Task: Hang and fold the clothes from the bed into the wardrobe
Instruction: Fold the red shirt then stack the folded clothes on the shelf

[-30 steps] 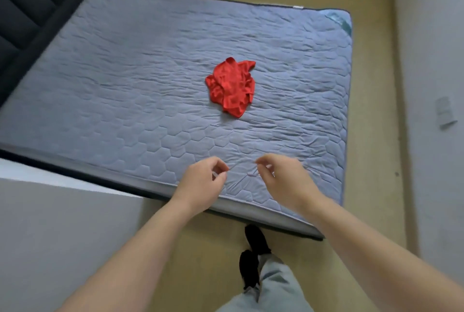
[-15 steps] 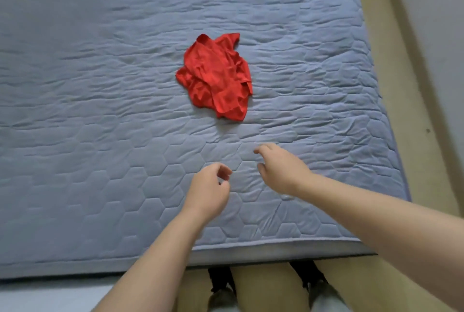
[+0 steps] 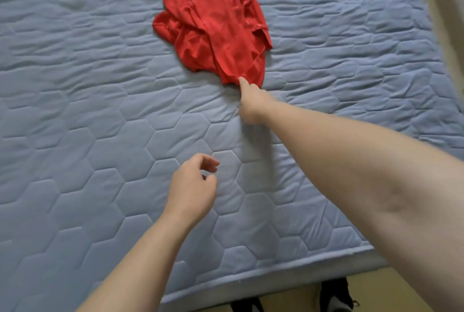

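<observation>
The red shirt [image 3: 213,23] lies crumpled on the bed [image 3: 75,111], toward its far side. The right hand [image 3: 252,102] touches the shirt's near edge with one fingertip; whether it pinches the cloth cannot be told. The left hand [image 3: 192,186] hovers over the bed's near part, fingers loosely curled, holding nothing.

I lose the far end of the red shirt [image 3: 213,25] past the top edge. My right hand [image 3: 251,103] is smeared with blur at the shirt's near hem. One finger reaches the cloth and the other fingers tuck under out of sight, so I cannot tell whether it grips. The bed [image 3: 75,136] runs off left and far. The dark shoes [image 3: 336,296] are half hidden behind the bed's near edge and clipped by the bottom.
</observation>
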Demonstrator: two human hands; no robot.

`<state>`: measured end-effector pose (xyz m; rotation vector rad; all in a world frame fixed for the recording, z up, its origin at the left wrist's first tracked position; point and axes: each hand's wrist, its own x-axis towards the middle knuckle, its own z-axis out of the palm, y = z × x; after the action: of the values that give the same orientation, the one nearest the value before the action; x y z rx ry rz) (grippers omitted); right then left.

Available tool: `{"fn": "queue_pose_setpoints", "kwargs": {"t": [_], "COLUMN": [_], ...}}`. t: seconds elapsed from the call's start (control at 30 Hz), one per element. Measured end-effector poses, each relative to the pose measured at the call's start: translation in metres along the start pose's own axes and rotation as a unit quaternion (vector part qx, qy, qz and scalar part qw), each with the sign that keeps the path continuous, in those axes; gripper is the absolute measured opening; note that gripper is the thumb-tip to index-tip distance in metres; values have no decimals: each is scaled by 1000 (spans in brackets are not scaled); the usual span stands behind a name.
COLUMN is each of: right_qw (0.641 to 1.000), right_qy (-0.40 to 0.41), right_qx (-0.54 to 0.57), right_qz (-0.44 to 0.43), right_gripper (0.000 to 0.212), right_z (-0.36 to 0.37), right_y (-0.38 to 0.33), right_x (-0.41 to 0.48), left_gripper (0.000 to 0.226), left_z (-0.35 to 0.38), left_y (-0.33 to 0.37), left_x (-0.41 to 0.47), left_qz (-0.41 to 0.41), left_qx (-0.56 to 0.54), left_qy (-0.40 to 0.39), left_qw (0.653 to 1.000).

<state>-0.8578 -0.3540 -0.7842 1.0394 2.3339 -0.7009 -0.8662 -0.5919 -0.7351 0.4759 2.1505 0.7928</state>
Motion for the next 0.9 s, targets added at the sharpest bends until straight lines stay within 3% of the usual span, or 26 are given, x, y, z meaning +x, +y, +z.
{"fn": "queue_pose_setpoints", "kwargs": {"t": [0.13, 0.2, 0.27, 0.37, 0.47, 0.6, 0.73, 0.83, 0.9], "right_qw": [1000, 1000, 1000, 996, 989, 955, 923, 927, 936], "right_qy": [-1, 10, -5, 65, 102, 84, 76, 17, -31], "right_qx": [9, 13, -22, -57, -53, -97, -123, -102, -65], "right_qz": [-8, -8, 3, 4, -88, -266, -358, -361, -344], "right_gripper": [98, 95, 72, 35, 22, 23, 17, 18, 19], "right_z": [-2, -11, -13, 0, 20, 45, 57, 63, 64], "right_y": [5, -1, -10, -11, -8, 9, 27, 40, 52], "right_x": [1, 8, 10, -10, -61, -154, -239, -281, -299], "left_gripper": [31, 30, 30, 29, 23, 6, 64, 67, 62], "left_z": [8, 10, 11, 11, 10, 11, 27, 47, 53], "left_y": [2, 1, -5, -13, -10, 15, 29, 34, 33], "left_x": [-2, -2, -1, -3, -8, -7, -6, -19, -27], "left_qz": [7, 9, 4, -7, -24, -48, -164, -245, -257], "left_qx": [-20, -22, -27, -20, -51, -164, -163, -285, -338], "left_qy": [-1, -6, -9, -2, 17, 80, 102, 94, 91], "left_qw": [1000, 1000, 1000, 1000, 998, 982, 967, 922, 901]}}
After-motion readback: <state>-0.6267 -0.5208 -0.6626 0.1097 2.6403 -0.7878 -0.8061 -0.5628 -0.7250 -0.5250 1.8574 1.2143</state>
